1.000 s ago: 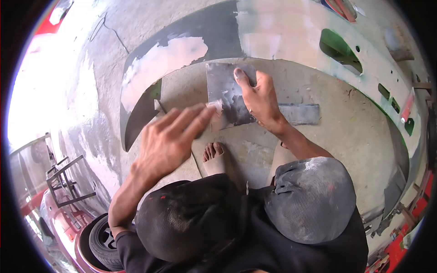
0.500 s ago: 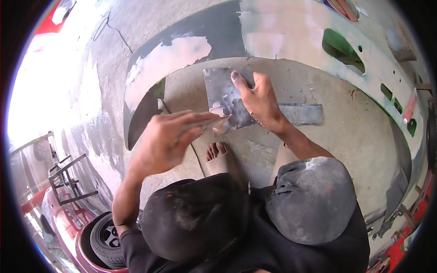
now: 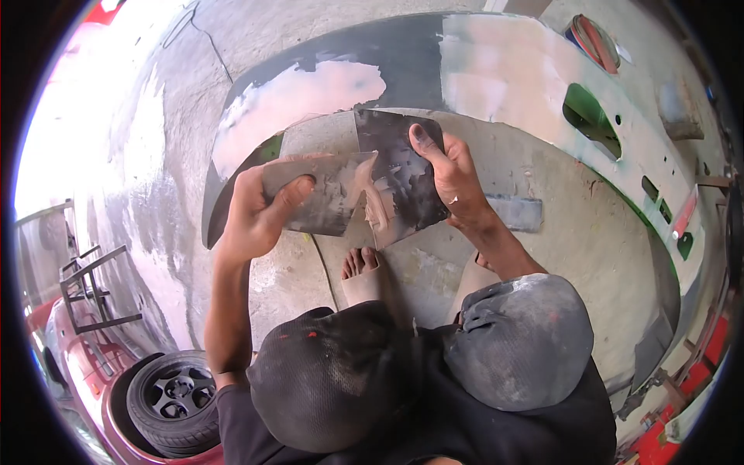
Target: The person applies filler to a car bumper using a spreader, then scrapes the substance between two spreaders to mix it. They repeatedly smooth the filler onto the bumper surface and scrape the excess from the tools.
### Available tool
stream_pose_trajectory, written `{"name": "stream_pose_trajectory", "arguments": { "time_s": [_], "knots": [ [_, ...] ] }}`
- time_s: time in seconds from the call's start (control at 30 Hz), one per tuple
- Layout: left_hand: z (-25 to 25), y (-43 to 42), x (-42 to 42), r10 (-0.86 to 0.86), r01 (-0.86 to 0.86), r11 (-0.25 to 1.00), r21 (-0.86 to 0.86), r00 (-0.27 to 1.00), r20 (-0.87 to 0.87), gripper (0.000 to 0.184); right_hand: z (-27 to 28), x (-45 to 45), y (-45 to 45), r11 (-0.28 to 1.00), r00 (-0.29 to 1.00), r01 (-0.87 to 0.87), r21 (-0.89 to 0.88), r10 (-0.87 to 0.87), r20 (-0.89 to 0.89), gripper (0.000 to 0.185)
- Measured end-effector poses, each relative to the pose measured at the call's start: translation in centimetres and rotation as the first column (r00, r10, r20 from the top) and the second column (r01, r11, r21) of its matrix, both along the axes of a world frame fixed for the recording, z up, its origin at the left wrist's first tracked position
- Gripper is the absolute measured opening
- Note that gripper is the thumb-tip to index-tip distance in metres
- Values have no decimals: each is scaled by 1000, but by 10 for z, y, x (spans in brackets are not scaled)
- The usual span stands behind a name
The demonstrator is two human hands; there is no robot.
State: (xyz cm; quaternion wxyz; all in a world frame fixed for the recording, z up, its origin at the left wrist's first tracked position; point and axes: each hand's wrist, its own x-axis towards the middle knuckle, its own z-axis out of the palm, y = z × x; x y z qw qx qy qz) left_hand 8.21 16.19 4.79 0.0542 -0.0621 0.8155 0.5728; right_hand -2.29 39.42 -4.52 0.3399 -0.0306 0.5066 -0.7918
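Note:
My left hand (image 3: pixel 260 209) is closed on a flat grey putty spreader (image 3: pixel 322 203), its thumb pressed on the upper face. In my right hand (image 3: pixel 459 182) is a thin dark plate (image 3: pixel 399 147), gripped at its right edge with the thumb on top. Pinkish putty (image 3: pixel 378 208) lies smeared at the plate's left edge, where the spreader's right edge meets or overlaps it. Both tools are above the floor between my knees and a curved car body panel (image 3: pixel 415 58). That panel has dark grey areas and pale pink patches.
On the concrete floor lies a grey flat block (image 3: pixel 515 212) beyond my right wrist. A round tin (image 3: pixel 593 43) is at the upper right. To the lower left are a black metal frame (image 3: pixel 97 291) and a wheel (image 3: pixel 174 395). A thin cable (image 3: pixel 209 50) runs at the top left.
The spreader has turned from nearly edge-on to broad face up, with putty along its right edge. My left hand's thumb now shows on top. The plate sits slightly further right in view.

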Motion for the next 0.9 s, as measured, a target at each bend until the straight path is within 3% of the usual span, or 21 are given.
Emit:
{"name": "stream_pose_trajectory", "arguments": {
  "time_s": [0.17,0.3,0.37,0.43,0.5,0.6,0.67,0.77,0.9],
  "knots": [
    [-47,-2,11,148,-154,941,302,988,44,27,1,0,-7,998,994,30,-46,-24,110,31],
    [-49,10,23,111,-151,928,341,985,134,32,2,-3,-5,998,987,42,-43,-35,155,31],
    [-36,10,23,58,-78,951,298,995,77,34,-4,-4,-6,998,989,60,-7,-58,135,31],
    [-24,5,18,23,-18,980,198,1000,-22,31,-15,-5,-7,995,998,69,76,-70,4,31],
    [-1,2,2,-74,63,991,-121,994,-85,26,-18,-2,-9,986,994,63,153,-48,-99,33],
    [16,7,-21,-163,132,914,-383,985,-50,27,-16,-2,-10,961,974,50,273,13,-224,36],
    [25,17,-30,-262,217,878,-427,964,-49,27,-19,-1,-8,928,952,68,367,50,-303,36],
    [25,24,-30,-324,286,842,-458,946,-5,28,-31,0,-10,940,953,102,327,1,-303,36],
    [15,33,-26,-342,362,826,-431,931,126,28,-17,3,-5,907,996,-10,420,46,-76,34]
  ]
}}
